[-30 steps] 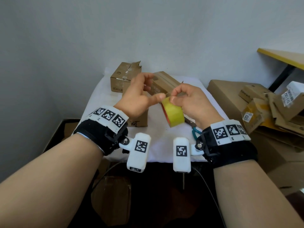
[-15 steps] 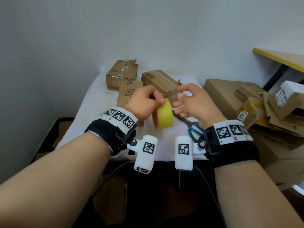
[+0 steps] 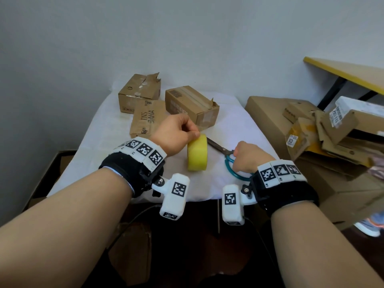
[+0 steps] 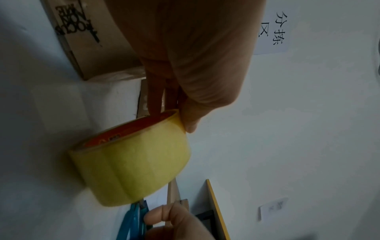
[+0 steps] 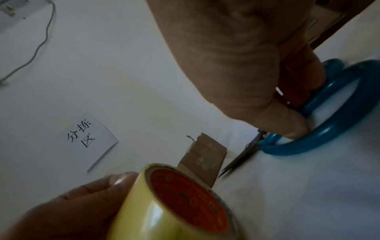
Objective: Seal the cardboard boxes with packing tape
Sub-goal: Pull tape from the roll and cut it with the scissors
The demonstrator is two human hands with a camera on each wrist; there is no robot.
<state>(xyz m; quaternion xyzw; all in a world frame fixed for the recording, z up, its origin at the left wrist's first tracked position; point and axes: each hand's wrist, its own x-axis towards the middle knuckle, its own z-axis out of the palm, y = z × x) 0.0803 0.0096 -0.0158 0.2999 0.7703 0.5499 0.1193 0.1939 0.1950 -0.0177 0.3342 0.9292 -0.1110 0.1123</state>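
A yellow packing tape roll (image 3: 197,155) (image 4: 131,162) (image 5: 180,203) stands on edge on the white-covered table (image 3: 239,125). My left hand (image 3: 193,135) pinches its top rim, thumb outside and fingers in the orange core. To its right lie teal-handled scissors (image 3: 228,161) (image 5: 329,126), blades pointing far-left. My right hand (image 3: 235,155) curls round their handles. Three cardboard boxes sit behind: a torn one (image 3: 139,94) at the back left, a low printed one (image 3: 147,117) in front of it, and a taped one (image 3: 191,104) with a raised flap.
A heap of cardboard boxes (image 3: 311,125) crowds the right side beside the table. A yellow-edged tabletop (image 3: 342,71) juts in at the upper right. The wall is close behind and to the left. A paper label (image 5: 88,136) hangs on the wall.
My left hand has taken the tape roll and lowered it onto the table. My right hand has let go of the tape and dropped right onto the scissors' handles.
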